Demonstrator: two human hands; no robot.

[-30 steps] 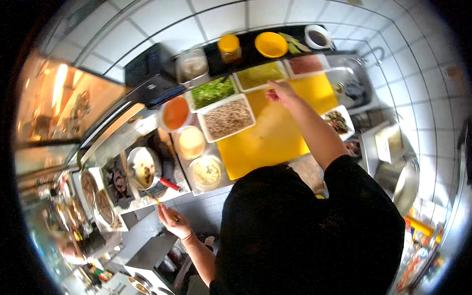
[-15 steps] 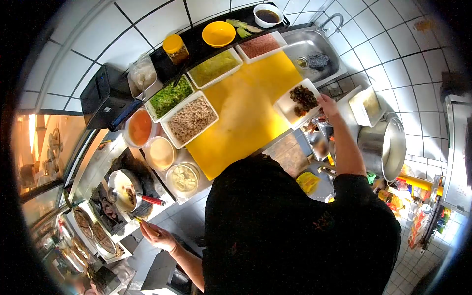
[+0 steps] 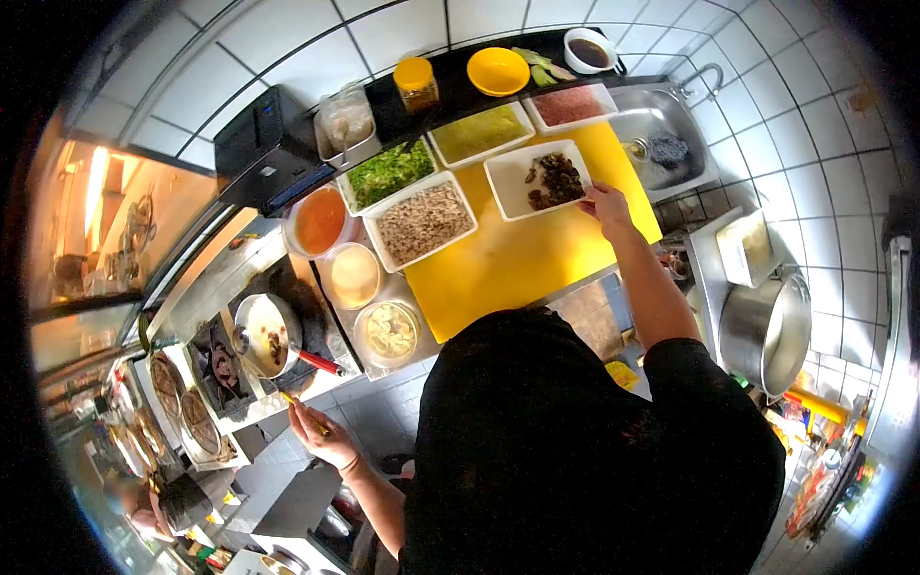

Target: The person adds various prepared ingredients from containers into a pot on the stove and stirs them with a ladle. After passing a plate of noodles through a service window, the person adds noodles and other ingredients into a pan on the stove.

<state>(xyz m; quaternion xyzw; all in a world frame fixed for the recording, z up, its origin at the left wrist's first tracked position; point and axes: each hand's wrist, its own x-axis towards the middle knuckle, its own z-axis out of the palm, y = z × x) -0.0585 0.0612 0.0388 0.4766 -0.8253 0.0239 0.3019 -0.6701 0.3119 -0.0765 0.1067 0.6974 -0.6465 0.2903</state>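
Note:
My right hand grips the near right corner of a white rectangular tray. Dark, chopped pieces that look like black fungus lie on that tray's right side. The tray is over the yellow cutting board; whether it rests on it I cannot tell. Down at the left, my left hand is closed around a slim yellow stick-like thing, mostly hidden by the fingers. Just beyond it stands a pan with a red handle, holding pale liquid and dark bits.
Trays of chopped greens, minced pale-brown food, yellow-green food and pink mince line the board. Round tubs stand at its left. A sink is at the back right, a large pot at the right.
My right hand has brought the white tray leftward from the board's right edge to over its back middle. The camera view has shifted. My left hand stays near the pan.

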